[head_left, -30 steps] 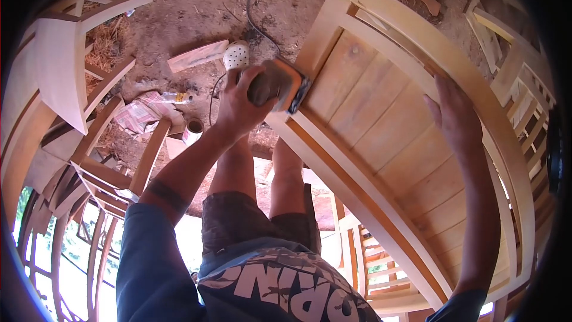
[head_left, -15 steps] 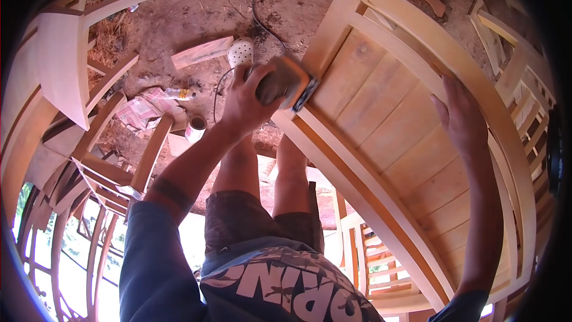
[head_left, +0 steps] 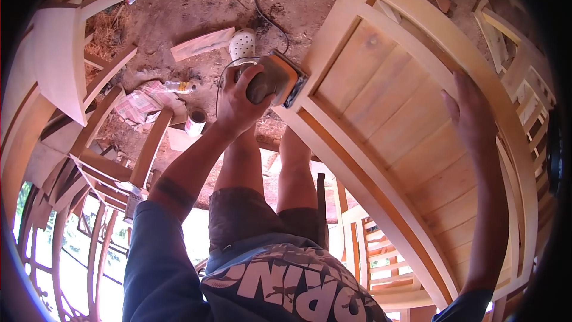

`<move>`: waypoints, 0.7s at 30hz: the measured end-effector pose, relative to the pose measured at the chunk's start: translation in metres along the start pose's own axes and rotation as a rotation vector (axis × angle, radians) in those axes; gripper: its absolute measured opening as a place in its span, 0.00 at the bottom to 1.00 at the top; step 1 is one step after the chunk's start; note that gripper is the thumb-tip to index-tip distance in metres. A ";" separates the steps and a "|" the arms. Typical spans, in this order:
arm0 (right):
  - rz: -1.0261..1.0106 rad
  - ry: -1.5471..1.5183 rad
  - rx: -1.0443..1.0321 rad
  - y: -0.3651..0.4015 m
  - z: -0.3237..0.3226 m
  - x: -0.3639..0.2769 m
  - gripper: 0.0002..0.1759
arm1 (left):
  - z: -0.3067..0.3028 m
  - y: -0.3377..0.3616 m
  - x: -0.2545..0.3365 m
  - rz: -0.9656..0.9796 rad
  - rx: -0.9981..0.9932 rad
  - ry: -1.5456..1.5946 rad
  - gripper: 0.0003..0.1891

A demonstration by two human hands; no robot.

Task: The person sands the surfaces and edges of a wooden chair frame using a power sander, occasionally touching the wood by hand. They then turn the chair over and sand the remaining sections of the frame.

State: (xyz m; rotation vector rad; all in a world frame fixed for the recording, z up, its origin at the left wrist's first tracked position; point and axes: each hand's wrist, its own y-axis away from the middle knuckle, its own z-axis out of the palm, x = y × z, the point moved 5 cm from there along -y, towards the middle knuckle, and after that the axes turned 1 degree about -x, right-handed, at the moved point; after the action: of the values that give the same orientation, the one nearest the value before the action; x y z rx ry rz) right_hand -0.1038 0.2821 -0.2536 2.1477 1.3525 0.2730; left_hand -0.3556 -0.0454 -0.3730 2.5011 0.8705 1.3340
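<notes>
My left hand (head_left: 241,96) is wrapped round an orange and black electric sander (head_left: 279,80). The sander's pad meets the corner of a pale wooden panelled frame (head_left: 333,36), at the end of its near rail. A dark cord (head_left: 257,1) trails over the ground beyond it. On the other side, my right hand (head_left: 473,110) lies along the frame's curved outer rail, fingers stretched out and thumb apart. Between my hands spread the frame's inset boards (head_left: 393,107). Part of the sander is hidden behind my left fingers.
Wooden chair-like frames (head_left: 59,65) crowd the left side, and slatted pieces (head_left: 524,89) stand at the right. On the dirt ground lie a loose board (head_left: 202,45), a white perforated shoe (head_left: 242,45), a bottle (head_left: 180,87) and an open can (head_left: 195,122).
My left hand and the sander have shifted slightly left and down, to the frame's corner. My right hand has slid a little right and downward along the rail.
</notes>
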 end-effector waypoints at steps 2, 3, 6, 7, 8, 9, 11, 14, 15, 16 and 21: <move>0.001 0.027 0.002 0.000 -0.001 -0.001 0.25 | 0.001 0.016 -0.006 -0.014 -0.031 -0.013 0.35; 0.000 0.025 0.003 0.000 -0.002 -0.001 0.25 | 0.003 0.027 -0.013 -0.023 -0.048 -0.013 0.35; -0.012 0.043 0.016 0.001 -0.002 -0.001 0.26 | 0.003 0.037 -0.014 -0.043 -0.078 -0.017 0.35; -0.028 0.063 0.025 0.002 -0.002 -0.001 0.26 | 0.002 0.032 -0.010 -0.016 -0.061 -0.017 0.35; -0.042 0.083 0.032 0.003 -0.001 -0.001 0.26 | 0.002 0.027 -0.007 0.009 -0.045 -0.017 0.35; -0.026 0.059 0.024 0.003 -0.001 0.000 0.26 | 0.002 0.018 -0.005 -0.006 -0.035 -0.009 0.35; -0.002 0.015 0.009 0.002 0.000 0.001 0.26 | 0.001 0.000 -0.003 -0.041 -0.007 0.005 0.35; -0.025 0.023 0.031 0.002 0.001 0.002 0.24 | 0.001 -0.002 -0.004 0.018 -0.004 -0.023 0.35; -0.022 0.023 0.027 0.001 0.002 0.003 0.24 | 0.000 0.006 -0.006 0.030 -0.010 -0.029 0.35; -0.021 0.022 0.022 0.002 0.004 0.003 0.24 | 0.001 0.016 -0.010 0.008 -0.024 -0.025 0.35; -0.005 0.040 0.017 0.001 -0.001 0.001 0.24 | 0.002 0.028 -0.019 -0.031 -0.012 -0.033 0.35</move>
State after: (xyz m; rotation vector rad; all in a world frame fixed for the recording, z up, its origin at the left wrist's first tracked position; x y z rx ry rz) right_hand -0.1030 0.2827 -0.2528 2.1629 1.3869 0.3046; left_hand -0.3505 -0.0788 -0.3760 2.4829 0.8873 1.2805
